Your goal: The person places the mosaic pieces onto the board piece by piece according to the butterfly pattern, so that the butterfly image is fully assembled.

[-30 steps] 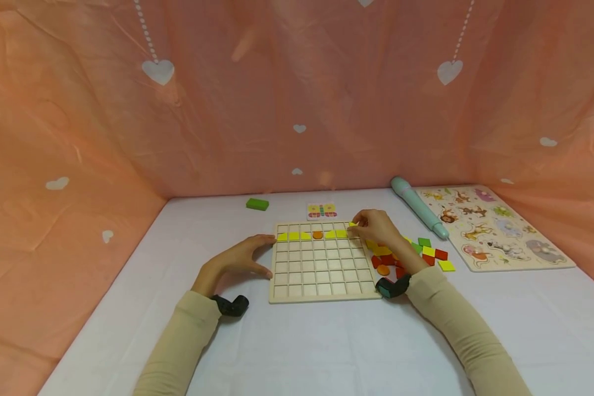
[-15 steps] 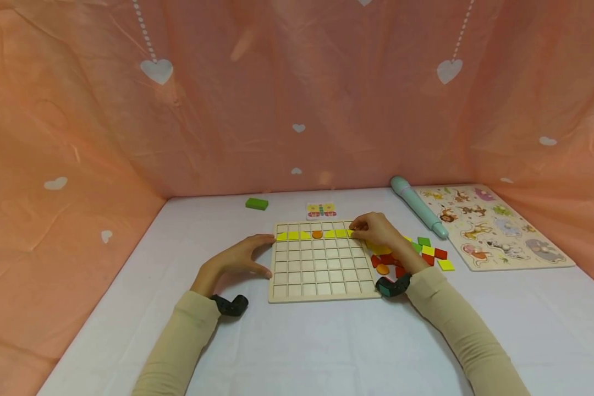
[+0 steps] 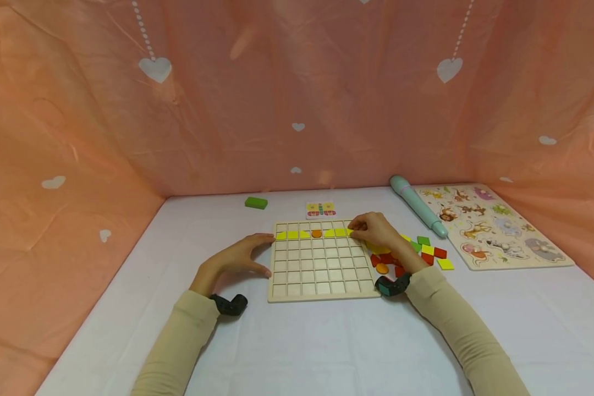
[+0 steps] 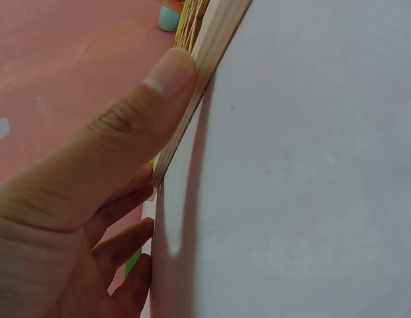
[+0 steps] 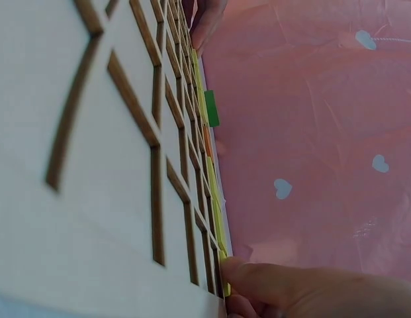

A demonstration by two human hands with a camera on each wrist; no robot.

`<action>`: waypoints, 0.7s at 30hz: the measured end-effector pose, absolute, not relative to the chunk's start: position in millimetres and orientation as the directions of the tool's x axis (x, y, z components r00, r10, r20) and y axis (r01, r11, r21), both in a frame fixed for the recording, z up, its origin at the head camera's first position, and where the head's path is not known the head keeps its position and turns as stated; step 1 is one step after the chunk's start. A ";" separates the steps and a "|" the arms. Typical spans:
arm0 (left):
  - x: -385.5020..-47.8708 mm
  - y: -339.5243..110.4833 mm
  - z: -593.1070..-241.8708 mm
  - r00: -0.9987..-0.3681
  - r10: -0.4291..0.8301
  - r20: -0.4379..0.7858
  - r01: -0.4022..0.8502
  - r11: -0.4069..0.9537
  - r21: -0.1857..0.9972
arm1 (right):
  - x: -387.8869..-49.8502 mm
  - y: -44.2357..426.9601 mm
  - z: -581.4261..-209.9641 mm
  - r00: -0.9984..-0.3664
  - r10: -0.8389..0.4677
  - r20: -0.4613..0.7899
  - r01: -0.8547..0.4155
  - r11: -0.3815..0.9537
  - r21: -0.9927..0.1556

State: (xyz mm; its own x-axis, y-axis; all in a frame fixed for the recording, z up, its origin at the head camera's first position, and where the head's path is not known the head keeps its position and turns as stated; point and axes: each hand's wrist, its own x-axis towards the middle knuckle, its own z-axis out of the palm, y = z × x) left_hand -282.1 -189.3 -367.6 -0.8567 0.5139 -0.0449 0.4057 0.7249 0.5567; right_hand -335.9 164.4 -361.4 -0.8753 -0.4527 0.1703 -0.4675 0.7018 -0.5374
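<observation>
A wooden grid board point(image 3: 322, 265) lies flat on the white table. Several yellow tiles point(image 3: 292, 235) and an orange disc point(image 3: 317, 234) sit in its second row from the back. At the right end of that row, my right hand point(image 3: 376, 230) pinches a yellow tile point(image 5: 224, 283) between thumb and fingers, partly hidden by the fingertips. My left hand point(image 3: 235, 257) rests against the board's left edge, thumb and fingers spread apart. In the left wrist view the thumb point(image 4: 169, 76) touches the board's wooden side.
Loose red, yellow, green and orange pieces point(image 3: 387, 258) lie right of the board, partly under my right forearm. Behind the board are a butterfly pattern card point(image 3: 320, 210) and a green block point(image 3: 256, 203). A mint wand-shaped object point(image 3: 418, 205) and an animal puzzle board point(image 3: 520, 250) lie at right.
My right hand has lowered the yellow tile from above the board's right edge into the row's end cell, then stayed there. The left hand has kept its place.
</observation>
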 end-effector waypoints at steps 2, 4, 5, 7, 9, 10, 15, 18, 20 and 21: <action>-281.9 -189.0 -367.4 -0.856 0.515 -0.048 0.405 0.725 0.557 | -335.6 164.3 -361.5 -0.875 -0.453 0.173 -0.469 0.699 -0.539; -282.2 -188.9 -367.4 -0.855 0.516 -0.049 0.406 0.726 0.555 | -335.6 163.9 -361.9 -0.879 -0.444 0.173 -0.461 0.699 -0.547; -282.5 -189.0 -367.7 -0.856 0.515 -0.050 0.405 0.727 0.555 | -335.7 163.8 -362.3 -0.880 -0.442 0.174 -0.460 0.699 -0.548; -283.3 -189.2 -368.1 -0.857 0.513 -0.052 0.403 0.730 0.552 | -335.9 163.4 -362.9 -0.884 -0.436 0.170 -0.452 0.700 -0.553; -284.2 -189.6 -368.6 -0.857 0.512 -0.052 0.404 0.732 0.548 | -335.7 162.5 -362.8 -0.888 -0.429 0.166 -0.443 0.701 -0.559; -284.6 -190.0 -369.1 -0.858 0.512 -0.051 0.404 0.733 0.547 | -335.5 162.2 -362.6 -0.888 -0.429 0.164 -0.442 0.702 -0.559; -285.5 -192.1 -370.5 -0.848 0.529 -0.035 0.425 0.718 0.551 | -333.8 161.9 -358.5 -0.879 -0.454 0.144 -0.453 0.704 -0.547; -284.3 -192.3 -369.6 -0.839 0.543 -0.019 0.445 0.707 0.550 | -332.0 164.9 -350.8 -0.862 -0.481 0.160 -0.485 0.689 -0.539; -283.3 -191.9 -368.5 -0.837 0.548 -0.015 0.449 0.701 0.553 | -330.6 169.1 -344.2 -0.850 -0.489 0.194 -0.507 0.664 -0.549; -283.1 -191.7 -368.0 -0.835 0.550 -0.013 0.452 0.700 0.552 | -329.9 171.7 -340.8 -0.843 -0.493 0.215 -0.521 0.649 -0.555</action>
State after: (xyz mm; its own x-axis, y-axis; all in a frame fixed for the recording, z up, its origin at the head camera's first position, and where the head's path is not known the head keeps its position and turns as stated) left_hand -283.1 -191.7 -368.0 -0.8352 0.5498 -0.0134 0.4521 0.7003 0.5524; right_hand -329.9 171.7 -340.8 -0.8432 -0.4929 0.2147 -0.5206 0.6488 -0.5550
